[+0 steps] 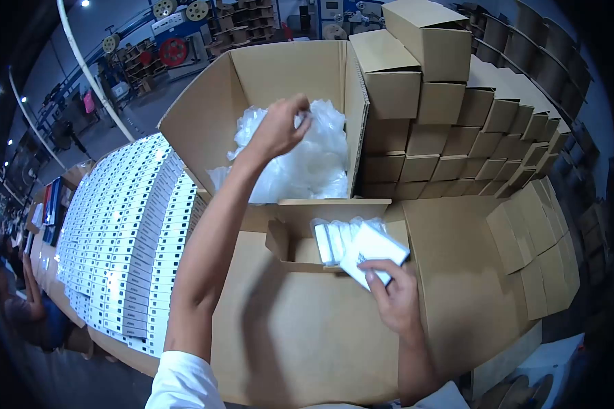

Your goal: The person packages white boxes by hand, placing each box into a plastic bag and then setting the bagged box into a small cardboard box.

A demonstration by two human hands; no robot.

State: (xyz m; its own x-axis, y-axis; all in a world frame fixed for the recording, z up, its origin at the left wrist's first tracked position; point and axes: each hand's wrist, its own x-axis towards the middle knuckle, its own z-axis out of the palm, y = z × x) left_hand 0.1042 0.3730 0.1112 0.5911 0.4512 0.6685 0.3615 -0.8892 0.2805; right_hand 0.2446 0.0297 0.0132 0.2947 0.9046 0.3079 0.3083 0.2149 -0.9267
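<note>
"What's largest near the left grip point(278, 131)?"

"The big box point(286, 68) around and below it, holding clear bags point(324, 153). Those fingers curl over them; I can't tell whether they pinch anything."

"And by the right grip point(397, 303)?"

"The small box point(278, 240), just beyond it, with wrapped packets point(326, 244). This grip pinches a white packet point(375, 249) by its near edge."

"Handling?"

"Probably light, flat, stiffish, slick outside. Pinch the edge firmly, without bending it."

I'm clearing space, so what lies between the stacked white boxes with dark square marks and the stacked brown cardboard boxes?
A large open cardboard box holding crumpled clear plastic, the left hand over it, in the head view.
</note>
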